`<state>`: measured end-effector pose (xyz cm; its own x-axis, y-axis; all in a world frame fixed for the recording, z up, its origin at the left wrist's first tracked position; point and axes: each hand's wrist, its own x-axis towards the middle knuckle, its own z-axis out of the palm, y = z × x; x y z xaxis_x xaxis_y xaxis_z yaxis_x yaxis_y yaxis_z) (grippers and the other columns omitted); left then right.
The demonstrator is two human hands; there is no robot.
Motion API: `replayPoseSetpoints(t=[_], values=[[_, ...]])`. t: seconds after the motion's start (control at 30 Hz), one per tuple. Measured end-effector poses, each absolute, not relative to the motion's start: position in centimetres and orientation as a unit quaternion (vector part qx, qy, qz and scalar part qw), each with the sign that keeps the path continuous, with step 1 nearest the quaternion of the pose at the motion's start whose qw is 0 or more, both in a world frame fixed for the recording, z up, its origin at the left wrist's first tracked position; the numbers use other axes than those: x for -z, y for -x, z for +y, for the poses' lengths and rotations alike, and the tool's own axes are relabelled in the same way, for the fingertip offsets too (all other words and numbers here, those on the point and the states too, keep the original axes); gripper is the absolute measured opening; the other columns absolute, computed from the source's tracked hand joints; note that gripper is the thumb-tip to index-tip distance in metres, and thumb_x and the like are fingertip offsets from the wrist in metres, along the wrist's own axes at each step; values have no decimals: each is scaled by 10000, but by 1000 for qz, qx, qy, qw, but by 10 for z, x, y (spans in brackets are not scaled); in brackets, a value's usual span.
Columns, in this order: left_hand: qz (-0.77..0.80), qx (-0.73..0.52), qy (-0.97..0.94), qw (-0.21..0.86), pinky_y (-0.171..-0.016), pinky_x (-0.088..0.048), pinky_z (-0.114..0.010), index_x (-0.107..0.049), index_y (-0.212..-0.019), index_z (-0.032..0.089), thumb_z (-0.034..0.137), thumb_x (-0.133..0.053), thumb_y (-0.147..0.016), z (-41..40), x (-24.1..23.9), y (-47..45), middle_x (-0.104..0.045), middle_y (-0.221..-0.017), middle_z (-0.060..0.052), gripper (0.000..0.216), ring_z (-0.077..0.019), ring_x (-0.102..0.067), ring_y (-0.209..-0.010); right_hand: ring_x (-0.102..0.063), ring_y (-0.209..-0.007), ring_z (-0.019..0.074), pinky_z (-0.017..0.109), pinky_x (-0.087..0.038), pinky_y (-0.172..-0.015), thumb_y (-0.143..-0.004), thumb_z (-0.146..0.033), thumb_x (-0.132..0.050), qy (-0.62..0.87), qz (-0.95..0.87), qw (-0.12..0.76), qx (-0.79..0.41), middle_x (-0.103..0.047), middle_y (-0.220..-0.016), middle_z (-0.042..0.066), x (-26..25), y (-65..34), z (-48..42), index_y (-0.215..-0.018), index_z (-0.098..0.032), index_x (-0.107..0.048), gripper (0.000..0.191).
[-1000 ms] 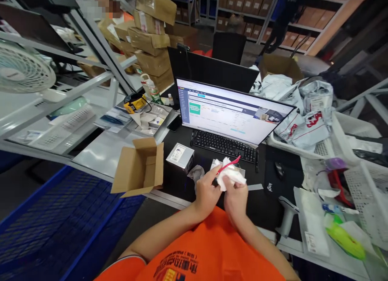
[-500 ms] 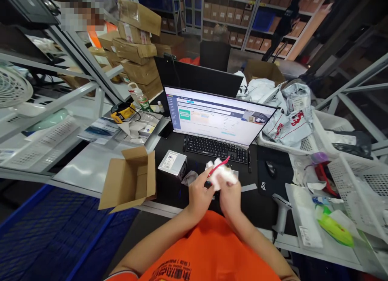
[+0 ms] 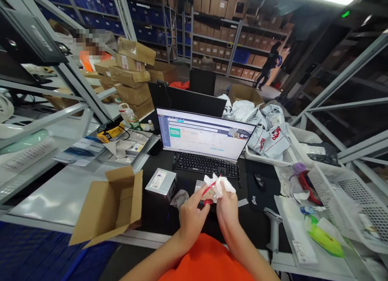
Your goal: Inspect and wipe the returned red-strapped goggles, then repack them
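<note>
My left hand [image 3: 191, 208] is closed on a thin red tool [image 3: 207, 191] with a looped handle, which points up toward the crumpled white wrapping [image 3: 220, 184]. My right hand [image 3: 226, 203] grips that white wrapping from below. Both hands hover over the black desk mat [image 3: 157, 210], just in front of the keyboard [image 3: 206, 165]. A small white printed box [image 3: 161, 182] lies to the left of my hands, and a scrap of grey wrapping [image 3: 179, 198] lies beside it.
An open cardboard box [image 3: 110, 208] sits at the desk's left edge. Behind the keyboard stands a lit monitor [image 3: 204, 134]. White baskets [image 3: 345, 192] with mail bags [image 3: 268, 137] fill the right, with a barcode scanner [image 3: 274, 228], mouse [image 3: 258, 180] and green item [image 3: 324, 238]. A person [image 3: 268, 66] stands far back.
The camera has tilted up, showing more of the shelving. My hands have drawn a little closer to me, and the red tool now curves down into my left hand beside the white wrapping.
</note>
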<state>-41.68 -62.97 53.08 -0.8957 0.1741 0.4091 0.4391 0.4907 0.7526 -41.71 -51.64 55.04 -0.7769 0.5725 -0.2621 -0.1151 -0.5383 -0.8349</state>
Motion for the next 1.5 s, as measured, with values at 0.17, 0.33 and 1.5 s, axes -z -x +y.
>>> replayPoseSetpoints(t=[0.17, 0.33, 1.5], values=[[-848, 479, 173, 142, -842, -610, -318, -656, -1247, 209, 170, -534, -846, -633, -526, 418, -750, -1166, -56, 421, -222, -733, -1018, -663, -732, 189, 302, -556, -680, -625, -352, -893, 207, -547, 164, -795, -746, -853, 64, -542, 396, -530, -884, -155, -722, 368], [-849, 466, 199, 152, -813, -619, -305, -659, -1251, 247, 167, -542, -843, -628, -529, 416, -761, -1135, -36, 432, -211, -749, -944, -673, -722, 180, 303, -557, -705, -581, -341, -922, 197, -417, 161, -873, -746, -845, 60, -555, 407, -514, -840, -163, -714, 376], [-805, 575, 147, 9, -1053, -513, -395, -678, -1228, 254, 134, -593, -785, -627, -527, 417, -713, -1245, -22, 467, -217, -661, -1162, -691, -841, 203, 327, -578, -789, -566, -369, -904, 278, -393, 205, -852, -746, -946, 86, -524, 409, -468, -842, -162, -704, 399]])
